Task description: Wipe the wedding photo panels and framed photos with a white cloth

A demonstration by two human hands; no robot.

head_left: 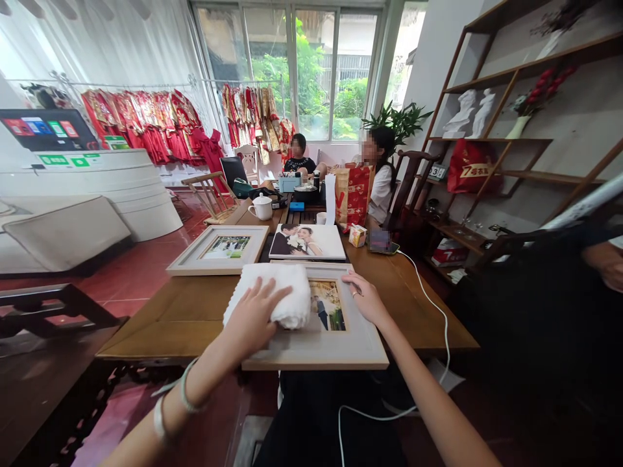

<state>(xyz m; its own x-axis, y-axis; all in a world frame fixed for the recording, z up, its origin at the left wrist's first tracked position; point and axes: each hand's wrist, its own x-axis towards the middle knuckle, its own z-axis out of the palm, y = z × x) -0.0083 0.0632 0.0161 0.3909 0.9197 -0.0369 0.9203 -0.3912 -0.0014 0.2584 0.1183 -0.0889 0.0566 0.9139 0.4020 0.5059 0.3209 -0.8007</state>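
A pale picture frame (pixel 311 350) with a wedding photo (pixel 331 305) behind its mat lies at the near edge of the wooden table. My left hand (pixel 257 308) presses a folded white towel (pixel 233 301) onto its left part, fingers spread over the cloth, thumb pointing right. The towel covers the photo's left side. My right hand (pixel 364 295) holds the frame's right edge, fingertips on its upper right corner; the thumb is hard to make out. Behind lie a second framed photo (pixel 219 250) at left and an unframed couple portrait (pixel 307 243).
The wooden table (pixel 160 318) also bears a white lidded cup (pixel 263 206), a red-and-tan paper bag (pixel 354 198), a small box (pixel 357 235) and a phone (pixel 382 241). A white cable (pixel 438 308) runs from the phone over the right edge. Two people sit at the far end.
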